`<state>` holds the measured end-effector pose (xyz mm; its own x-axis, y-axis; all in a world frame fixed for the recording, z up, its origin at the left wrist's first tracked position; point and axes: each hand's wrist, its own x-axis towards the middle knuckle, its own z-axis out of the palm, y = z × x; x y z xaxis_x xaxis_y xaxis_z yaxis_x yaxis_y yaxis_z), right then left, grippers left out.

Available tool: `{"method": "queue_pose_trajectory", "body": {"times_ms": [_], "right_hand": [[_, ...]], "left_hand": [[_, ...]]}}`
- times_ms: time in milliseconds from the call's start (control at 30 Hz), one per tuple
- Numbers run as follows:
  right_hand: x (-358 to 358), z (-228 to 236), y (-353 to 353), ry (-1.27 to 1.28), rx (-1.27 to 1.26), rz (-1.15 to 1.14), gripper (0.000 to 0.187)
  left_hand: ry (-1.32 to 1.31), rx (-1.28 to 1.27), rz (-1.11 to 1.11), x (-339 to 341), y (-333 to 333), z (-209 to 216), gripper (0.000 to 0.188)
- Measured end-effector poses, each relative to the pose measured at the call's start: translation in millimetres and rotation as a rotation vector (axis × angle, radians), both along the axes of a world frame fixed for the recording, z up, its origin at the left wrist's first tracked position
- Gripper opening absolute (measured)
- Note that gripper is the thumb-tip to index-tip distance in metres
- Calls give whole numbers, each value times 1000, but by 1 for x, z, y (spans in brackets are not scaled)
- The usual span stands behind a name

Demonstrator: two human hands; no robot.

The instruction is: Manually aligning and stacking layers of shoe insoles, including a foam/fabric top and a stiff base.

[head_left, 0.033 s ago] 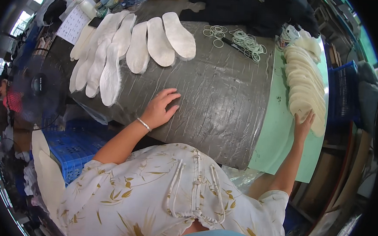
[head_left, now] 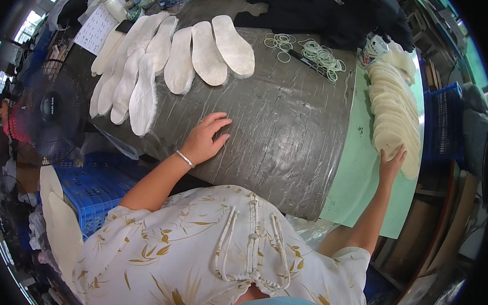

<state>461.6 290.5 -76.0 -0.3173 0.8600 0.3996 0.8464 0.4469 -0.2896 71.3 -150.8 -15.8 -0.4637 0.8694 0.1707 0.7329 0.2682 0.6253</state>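
My left hand (head_left: 204, 139) rests on the dark, plastic-covered table, fingers spread and nothing in them; a silver bangle (head_left: 185, 159) circles its wrist. Over on the right, my right hand (head_left: 391, 163) has its thumb and fingers at the near end of a cream insole (head_left: 387, 140), the closest of a long overlapping row. The fingers look closed on its edge. Beyond my left hand lie several fluffy white insoles: a spaced group (head_left: 208, 58) near the middle and an overlapping group (head_left: 143, 99) at the left.
A green sheet (head_left: 359, 185) lies beneath the cream row. Pale rubber bands (head_left: 321, 58) and a black pen (head_left: 301, 60) are at the back, near black cloth (head_left: 319, 14). A fan (head_left: 51, 107) and blue crate (head_left: 94, 185) stand left; another blue crate (head_left: 447, 120) stands right.
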Motion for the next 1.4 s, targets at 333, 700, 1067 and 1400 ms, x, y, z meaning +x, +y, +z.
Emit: {"method": "queue_pose_trajectory", "body": {"times_ms": [333, 700, 1067, 1400], "right_hand": [[-309, 65, -183, 163, 80, 933, 15], [-427, 40, -193, -135, 107, 929, 10], [-511, 190, -94, 46, 182, 593, 21], [-441, 316, -192, -45, 495, 894, 13]], "left_hand": [[237, 97, 139, -57, -4, -8, 30], [350, 155, 84, -117, 31, -13, 30], [321, 201, 38, -129, 38, -21, 33], [175, 510, 240, -119, 28, -11, 28]]}}
